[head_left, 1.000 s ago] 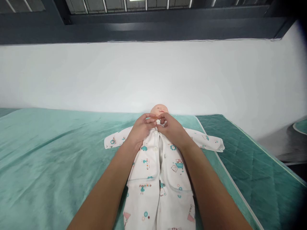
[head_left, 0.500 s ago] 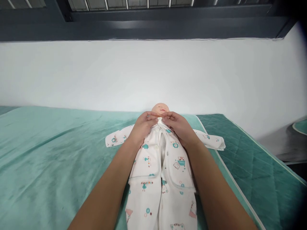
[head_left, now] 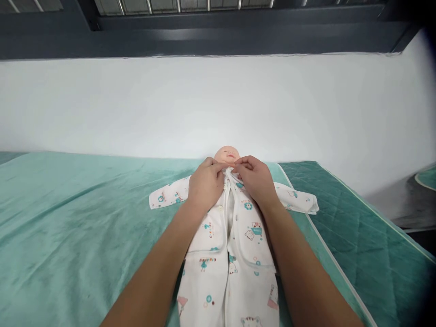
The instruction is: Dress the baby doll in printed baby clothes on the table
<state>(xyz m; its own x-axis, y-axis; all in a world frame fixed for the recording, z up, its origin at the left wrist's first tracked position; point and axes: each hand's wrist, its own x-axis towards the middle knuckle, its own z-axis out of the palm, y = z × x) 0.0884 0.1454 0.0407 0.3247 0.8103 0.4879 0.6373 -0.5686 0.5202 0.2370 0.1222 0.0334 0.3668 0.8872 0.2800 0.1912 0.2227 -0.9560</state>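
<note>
A doll with a pale pink head (head_left: pixel 227 153) lies on its back, dressed in a white printed baby jacket (head_left: pixel 254 222) and white printed trousers (head_left: pixel 204 290). Its sleeves spread to both sides. At the neck, my left hand (head_left: pixel 208 181) pinches the jacket's collar edge from the left. My right hand (head_left: pixel 254 178) has thumb and forefinger closed on the collar from the right, fingertips close to the left ones. Below the collar the jacket front parts in a narrow gap. The fingers partly hide the neckline.
Under the doll is a light green sheet (head_left: pixel 85 227), with a darker quilted green mat (head_left: pixel 354 227) to the right. A white wall (head_left: pixel 218 100) rises behind the head. Across the top runs a dark metal frame (head_left: pixel 218 41) with bars.
My left hand has turned so its back shows more, its fingers more curled at the collar. My right fingers have shifted slightly and bent more. The doll lies nearly as before.
</note>
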